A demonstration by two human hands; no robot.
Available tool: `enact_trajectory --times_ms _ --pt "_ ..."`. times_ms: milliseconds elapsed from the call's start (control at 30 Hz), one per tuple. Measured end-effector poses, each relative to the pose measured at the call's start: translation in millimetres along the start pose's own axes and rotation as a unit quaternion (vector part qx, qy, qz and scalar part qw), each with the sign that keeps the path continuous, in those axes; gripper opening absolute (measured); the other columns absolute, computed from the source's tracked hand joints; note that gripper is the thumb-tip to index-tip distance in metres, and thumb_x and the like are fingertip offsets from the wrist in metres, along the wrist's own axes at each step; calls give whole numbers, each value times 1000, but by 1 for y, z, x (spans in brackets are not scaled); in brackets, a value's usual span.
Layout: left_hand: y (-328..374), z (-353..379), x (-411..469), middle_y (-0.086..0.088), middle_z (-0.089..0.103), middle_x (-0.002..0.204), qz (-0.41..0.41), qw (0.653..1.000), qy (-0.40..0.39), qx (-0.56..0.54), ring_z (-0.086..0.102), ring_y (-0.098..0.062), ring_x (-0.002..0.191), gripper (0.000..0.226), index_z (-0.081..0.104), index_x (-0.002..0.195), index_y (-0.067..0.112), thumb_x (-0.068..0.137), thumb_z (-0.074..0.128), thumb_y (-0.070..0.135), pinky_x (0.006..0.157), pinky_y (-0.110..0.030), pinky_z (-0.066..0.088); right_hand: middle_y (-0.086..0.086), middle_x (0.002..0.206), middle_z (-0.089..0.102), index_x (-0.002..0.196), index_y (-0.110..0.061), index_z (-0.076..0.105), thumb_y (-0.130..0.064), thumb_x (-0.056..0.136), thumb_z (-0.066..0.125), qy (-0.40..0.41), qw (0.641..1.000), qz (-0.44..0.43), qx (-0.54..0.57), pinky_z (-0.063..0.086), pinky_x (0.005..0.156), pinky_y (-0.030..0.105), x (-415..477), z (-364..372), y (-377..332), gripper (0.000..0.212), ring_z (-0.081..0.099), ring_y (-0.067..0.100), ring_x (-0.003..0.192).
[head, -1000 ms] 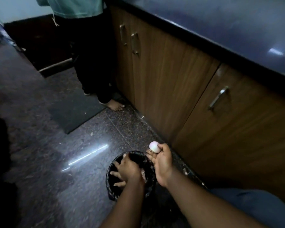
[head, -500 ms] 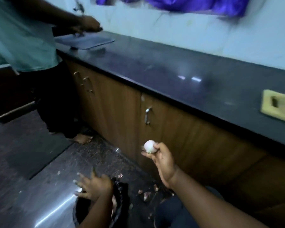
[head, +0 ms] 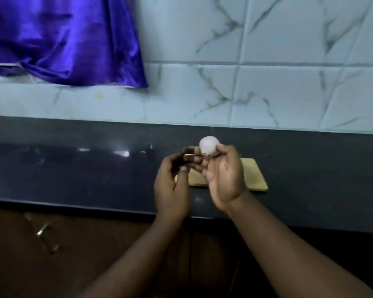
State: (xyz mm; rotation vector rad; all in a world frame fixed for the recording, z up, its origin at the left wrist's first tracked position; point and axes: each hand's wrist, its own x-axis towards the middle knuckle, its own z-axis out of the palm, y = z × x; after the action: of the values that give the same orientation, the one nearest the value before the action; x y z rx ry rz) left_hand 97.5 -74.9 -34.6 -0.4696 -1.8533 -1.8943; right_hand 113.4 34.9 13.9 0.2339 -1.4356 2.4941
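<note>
My right hand (head: 224, 179) pinches the pale round onion (head: 209, 146) in its fingertips above the far edge of the wooden cutting board (head: 254, 177). My left hand (head: 170, 190) hovers over the board's left end, fingers loosely curled, holding nothing. The board lies on a dark glossy countertop (head: 73, 168), with a marbled tile wall (head: 267, 93) behind it and a purple cloth (head: 63, 39) hanging to its upper left.

Purple satin cloth (head: 63, 39) hangs at 10 o'clock over pale marbled wall tiles (head: 267, 82), which fill 12 to 2. Dark countertop (head: 73, 168) runs 9 to 3, w/ wooden board (head: 254, 177) lying on it near ctr. Brown cabinet front (head: 106, 244) at 7, w/ metal handle (head: 44, 233).
</note>
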Motion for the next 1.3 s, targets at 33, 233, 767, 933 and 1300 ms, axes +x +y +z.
enact_trajectory --times_ms 33,233,767,933,1300 --pt "1 20 17 11 71 108 -37 999 -35 5 68 -4 104 17 66 117 18 104 56 13 92 -23 52 25 107 69 103 -4 62 -36 91 33 32 999 -6 -32 46 85 39 16 -18 -10 44 67 30 93" --pt "-35 84 101 1 47 162 -222 952 -208 40 39 -18 152 110 44 157 20 82 22 96 126 -45 29 7 91 67 133 -2 60 -39 98 37 218 968 68 -106 45 72 28 84 -91 -9 56 63 21 90" --pt "-11 91 63 -16 29 170 -397 848 -39 -350 32 -30 157 102 27 163 5 97 10 80 126 -37 29 10 85 62 92 -5 60 -42 95 44 241 957 132 95 50 70 30 59 -42 11 40 63 22 81" --pt "5 40 39 -18 45 161 -385 834 24 -395 46 -30 148 100 39 157 0 99 15 78 119 -35 37 18 97 65 98 0 62 -42 95 43 195 960 141 143 54 81 32 20 0 26 46 66 28 91" --pt "11 -217 -43 -11 67 112 -280 862 213 -365 67 -19 103 81 55 133 6 103 18 71 90 -26 54 26 116 67 126 7 58 -39 94 38 52 940 264 212 46 107 35 -81 186 180 59 65 33 113"
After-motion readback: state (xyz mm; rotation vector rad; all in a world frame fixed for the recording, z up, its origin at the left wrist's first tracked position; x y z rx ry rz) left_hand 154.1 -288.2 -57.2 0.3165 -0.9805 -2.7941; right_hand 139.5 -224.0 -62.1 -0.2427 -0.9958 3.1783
